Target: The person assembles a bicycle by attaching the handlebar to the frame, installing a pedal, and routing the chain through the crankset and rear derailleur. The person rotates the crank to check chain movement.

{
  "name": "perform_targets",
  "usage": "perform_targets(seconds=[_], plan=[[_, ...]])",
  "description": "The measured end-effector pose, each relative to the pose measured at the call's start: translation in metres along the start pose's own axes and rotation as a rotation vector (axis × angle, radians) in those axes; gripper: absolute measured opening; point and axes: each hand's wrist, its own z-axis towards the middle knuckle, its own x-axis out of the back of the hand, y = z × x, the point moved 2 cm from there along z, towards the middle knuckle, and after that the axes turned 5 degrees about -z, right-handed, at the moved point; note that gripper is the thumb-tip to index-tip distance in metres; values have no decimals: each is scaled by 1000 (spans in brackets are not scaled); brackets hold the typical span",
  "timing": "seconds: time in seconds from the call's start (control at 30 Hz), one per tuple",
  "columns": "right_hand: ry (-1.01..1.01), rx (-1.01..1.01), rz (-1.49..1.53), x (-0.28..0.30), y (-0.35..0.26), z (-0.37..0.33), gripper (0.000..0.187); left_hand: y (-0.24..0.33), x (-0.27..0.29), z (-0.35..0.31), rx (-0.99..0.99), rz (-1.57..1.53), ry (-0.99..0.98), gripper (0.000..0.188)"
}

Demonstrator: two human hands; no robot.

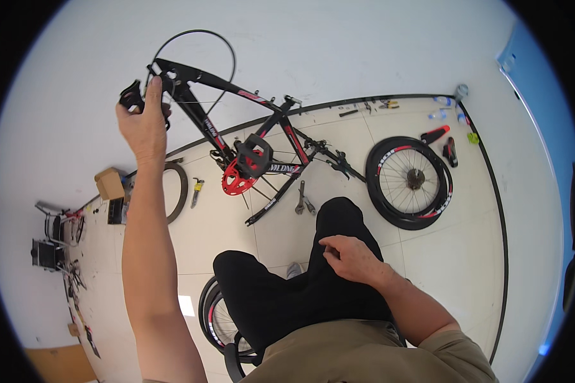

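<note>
A black and red bicycle frame (pixel 217 137) leans against the white wall, without wheels. My left hand (pixel 145 124) is reached far out and closed around a black part (pixel 131 96) at the frame's front end; its exact kind is partly hidden by my fingers. A black cable (pixel 235 59) loops above this end. Lower on the frame sit a red chainring (pixel 237 180) and a black pedal (pixel 254 155). My right hand (pixel 350 257) rests over my right thigh with its fingers curled in; whether anything is inside them I cannot see.
Two stacked wheels (pixel 378 182) lie on the tiles at right, near a red and black saddle (pixel 436 134). Wrenches (pixel 301 201) are by my knee. Hand tools (pixel 367 108) line the wall. At left are a tyre (pixel 183 191) and a cardboard box (pixel 110 185); another wheel (pixel 211 309) lies beside me.
</note>
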Motion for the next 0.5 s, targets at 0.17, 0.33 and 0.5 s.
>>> perform_targets(seconds=[0.17,0.33,0.5], plan=[[-29,-41,-35,5,4,-6,27,3,-16,-7,39,18,-38,46],[-20,-42,-29,5,2,-6,26,4,-13,-5,57,21,-36,43],[2,-22,-57,3,4,-6,27,0,-13,-3,50,12,-55,42]])
